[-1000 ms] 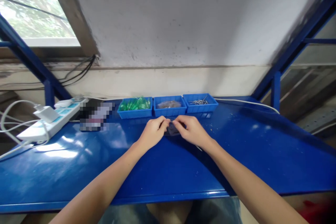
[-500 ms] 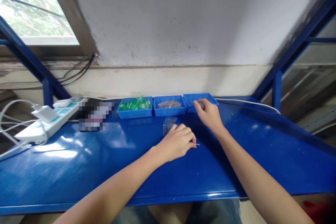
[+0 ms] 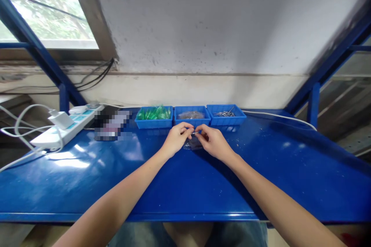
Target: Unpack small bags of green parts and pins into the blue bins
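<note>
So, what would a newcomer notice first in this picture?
Probably the two hands, left hand and right hand, meeting mid-bench over a small clear bag, pinching a thin metal pin. Behind them stand three blue trays; a white power strip lies far left.

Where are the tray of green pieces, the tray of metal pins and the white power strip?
Tray of green pieces [image 3: 154, 124]: head view, on its front wall.
Tray of metal pins [image 3: 226, 120]: head view, on its front wall.
White power strip [image 3: 52, 137]: head view, on its near end.

I'm at a small workshop bench: a blue metal table [image 3: 87, 177] against a stained wall. Three blue parts trays [image 3: 191, 121] line its back edge, a power strip [image 3: 62, 131] beside them.
</note>
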Demonstrator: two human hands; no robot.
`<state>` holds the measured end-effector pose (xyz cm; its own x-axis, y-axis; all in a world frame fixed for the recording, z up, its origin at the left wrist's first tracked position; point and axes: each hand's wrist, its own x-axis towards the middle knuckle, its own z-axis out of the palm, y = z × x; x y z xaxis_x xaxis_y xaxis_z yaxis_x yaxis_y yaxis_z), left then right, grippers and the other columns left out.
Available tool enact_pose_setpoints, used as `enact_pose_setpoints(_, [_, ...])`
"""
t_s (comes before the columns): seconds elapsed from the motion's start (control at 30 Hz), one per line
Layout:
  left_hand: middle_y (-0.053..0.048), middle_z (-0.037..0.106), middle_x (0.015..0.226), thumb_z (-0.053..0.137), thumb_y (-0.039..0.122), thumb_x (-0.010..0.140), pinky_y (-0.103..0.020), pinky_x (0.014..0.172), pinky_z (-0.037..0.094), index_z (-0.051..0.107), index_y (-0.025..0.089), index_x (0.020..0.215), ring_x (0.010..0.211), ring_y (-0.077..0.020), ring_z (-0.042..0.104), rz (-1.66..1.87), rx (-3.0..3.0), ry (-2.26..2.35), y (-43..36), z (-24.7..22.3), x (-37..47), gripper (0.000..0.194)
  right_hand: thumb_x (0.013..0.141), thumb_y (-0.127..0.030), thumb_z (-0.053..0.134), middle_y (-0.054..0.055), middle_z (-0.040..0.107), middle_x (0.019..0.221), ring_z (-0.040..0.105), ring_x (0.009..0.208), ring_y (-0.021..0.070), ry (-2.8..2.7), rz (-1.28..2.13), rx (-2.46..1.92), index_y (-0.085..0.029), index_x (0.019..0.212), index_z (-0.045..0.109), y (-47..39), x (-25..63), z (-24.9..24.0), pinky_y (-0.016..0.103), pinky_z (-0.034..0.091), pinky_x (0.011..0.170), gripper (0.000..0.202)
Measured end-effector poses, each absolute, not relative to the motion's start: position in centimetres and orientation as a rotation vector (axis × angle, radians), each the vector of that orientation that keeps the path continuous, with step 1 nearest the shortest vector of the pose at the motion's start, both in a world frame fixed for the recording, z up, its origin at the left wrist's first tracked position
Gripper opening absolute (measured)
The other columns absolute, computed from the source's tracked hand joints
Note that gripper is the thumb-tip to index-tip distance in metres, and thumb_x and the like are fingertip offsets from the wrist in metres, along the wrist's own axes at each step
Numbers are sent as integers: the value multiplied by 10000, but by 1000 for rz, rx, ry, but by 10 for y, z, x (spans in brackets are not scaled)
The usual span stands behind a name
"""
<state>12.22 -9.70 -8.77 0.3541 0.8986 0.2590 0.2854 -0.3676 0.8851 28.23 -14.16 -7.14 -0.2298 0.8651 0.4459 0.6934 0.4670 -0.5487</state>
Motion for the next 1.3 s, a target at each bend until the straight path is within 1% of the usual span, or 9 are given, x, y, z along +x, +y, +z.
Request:
enact_pose_setpoints(0.17, [1,611,647,456,368,879,-215,550,410,563,167,931,602,-130,580,1038,1837,1007,-106,-85,125,233,872,-287,468,-13,567,607,497,541,121,-1935,278,-1327,-202,814,605,-142,287,-66,229,327,546,172])
enact_pose_setpoints(0.37, [0,637,686,497,271,847,-228,603,412,573,175,832,630,-134,587,1042,1966,1041,-114,-76,125,124,898,-344,412,-29,518,536,474,489,110,-1883,331,-1319,-188,702,564,-139,287,-67,221,318,493,292])
enact_pose_setpoints(0.53, [5,629,640,433,313,885,-236,594,392,587,174,691,597,-137,568,1006,2055,1103,-117,-74,124,284,852,-328,495,-52,516,566,484,497,109,-1879,362,-1288,-201,924,549,-141,285,-71,213,362,513,156])
enact_pose_setpoints(0.83, [-4,606,567,337,462,915,-237,544,378,589,171,649,547,-146,565,986,2097,1238,-113,-78,123,468,875,-294,465,-43,536,562,468,489,100,-1963,339,-1252,-197,820,555,-145,283,-66,206,339,507,144])
enact_pose_setpoints(0.93, [-11,597,549,284,497,923,-244,550,388,595,168,622,545,-152,572,963,2119,1256,-112,-78,122,543,889,-307,438,-24,561,591,484,521,101,-1982,283,-1273,-191,699,547,-147,281,-62,210,337,529,248])
enact_pose_setpoints(1.03, [-15,612,585,228,475,941,-255,585,411,630,170,723,579,-161,585,923,2168,1247,-113,-78,121,550,894,-359,421,-9,549,572,495,539,115,-1914,184,-1366,-189,626,526,-144,290,-54,225,338,552,335])
enact_pose_setpoints(1.1, [-30,639,687,282,448,936,-270,640,424,638,179,810,674,-177,598,888,2227,1227,-114,-77,121,463,901,-399,392,12,562,593,516,567,141,-1774,87,-1489,-185,725,571,-139,306,-48,244,342,574,329])
enact_pose_setpoints(1.2, [-61,639,894,526,458,827,-321,775,420,641,203,919,886,-230,570,826,2334,1175,-116,-78,120,295,868,-488,423,55,578,614,550,617,211,-1520,-39,-1704,-139,998,587,-132,333,-41,286,342,590,407])
enact_pose_setpoints(1.3, [-61,607,1000,702,477,666,-380,845,397,641,243,978,975,-278,530,757,2410,1119,-117,-78,118,395,825,-536,472,61,576,580,558,605,239,-1467,-38,-1805,-127,1044,598,-133,345,-41,298,336,572,481])
